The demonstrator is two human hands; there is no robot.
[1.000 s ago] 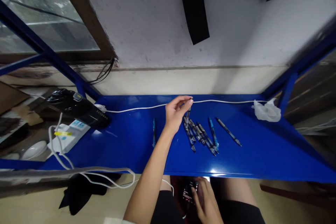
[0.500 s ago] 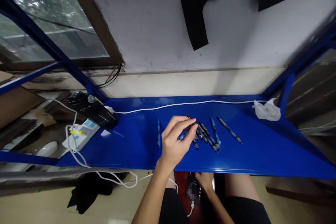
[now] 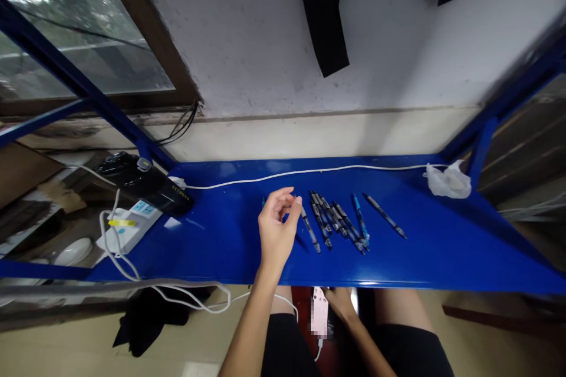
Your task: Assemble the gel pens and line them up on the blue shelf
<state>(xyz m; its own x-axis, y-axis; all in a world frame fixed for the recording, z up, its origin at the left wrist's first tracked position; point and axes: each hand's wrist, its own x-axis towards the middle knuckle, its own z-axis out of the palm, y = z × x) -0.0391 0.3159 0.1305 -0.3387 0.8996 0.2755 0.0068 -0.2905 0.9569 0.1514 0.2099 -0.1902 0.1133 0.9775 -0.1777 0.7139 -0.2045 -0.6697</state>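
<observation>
Above the blue table, my left hand point(image 3: 277, 230) is closed in a pinch, thumb against fingers, at the upper end of a clear pen with dark parts point(image 3: 310, 232). The pen slants down and to the right from the thumb. Just right of it lies a loose pile of similar pens point(image 3: 338, 221), with a bright blue pen point(image 3: 360, 216) along its right side. Another blue pen point(image 3: 264, 202) is mostly hidden behind my left hand. Below the table edge, my right hand point(image 3: 342, 304) is beside a flat phone-like device point(image 3: 319, 313) showing pink; its fingertips are hard to make out.
A lone grey pen point(image 3: 385, 216) lies further right. A white cable point(image 3: 265, 179) runs along the back of the blue table point(image 3: 420, 259) to a crumpled plastic bag point(image 3: 448, 181). At left are a black bottle point(image 3: 150, 185) and a white power strip point(image 3: 130, 227).
My left hand has moved left from the pile, drawing one pen apart from the others. The device below the table has turned from dark to pink. My right hand stays beside it.
</observation>
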